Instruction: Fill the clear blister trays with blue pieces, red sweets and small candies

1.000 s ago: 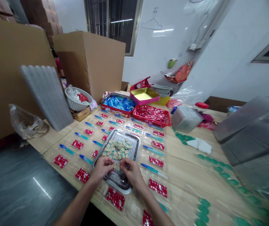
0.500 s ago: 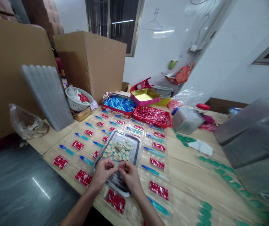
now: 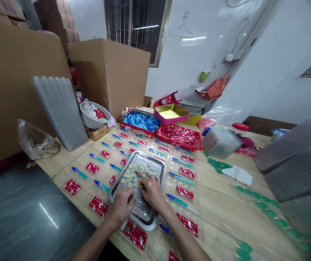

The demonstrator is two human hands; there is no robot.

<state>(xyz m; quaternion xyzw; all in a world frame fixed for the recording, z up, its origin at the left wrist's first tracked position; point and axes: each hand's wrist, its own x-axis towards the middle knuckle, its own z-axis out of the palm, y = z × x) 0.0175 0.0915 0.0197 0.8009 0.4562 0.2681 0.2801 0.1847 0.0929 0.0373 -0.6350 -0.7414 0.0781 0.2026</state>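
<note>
A metal tray (image 3: 151, 225) lies on the table with a heap of small pale, green-edged square pieces (image 3: 129, 175) in its far half. My right hand (image 3: 152, 189) reaches into the near edge of that heap, its fingers bent down and closed around the pieces; what they grip is hidden. Over the tray's left near side is my left hand (image 3: 123, 204), its fingers curled together. Whether a piece sits in them cannot be made out. Around the tray, clear plastic trays hold blue pens (image 3: 101, 186) and red packets with white spots (image 3: 135, 235).
Behind stand a tin of blue pens (image 3: 141, 120), a red basket of red packets (image 3: 179, 136) and a gold-lined tin (image 3: 171, 111). Green discs (image 3: 269, 213) and stacked clear plastic (image 3: 294, 159) lie right. A plastic stack (image 3: 60, 112) leans at left near cardboard boxes (image 3: 128, 72).
My hands, which met at the tray's near part, have parted. The right one has moved forward to the heap; the left has drawn back slightly. The whole view has shifted a little.
</note>
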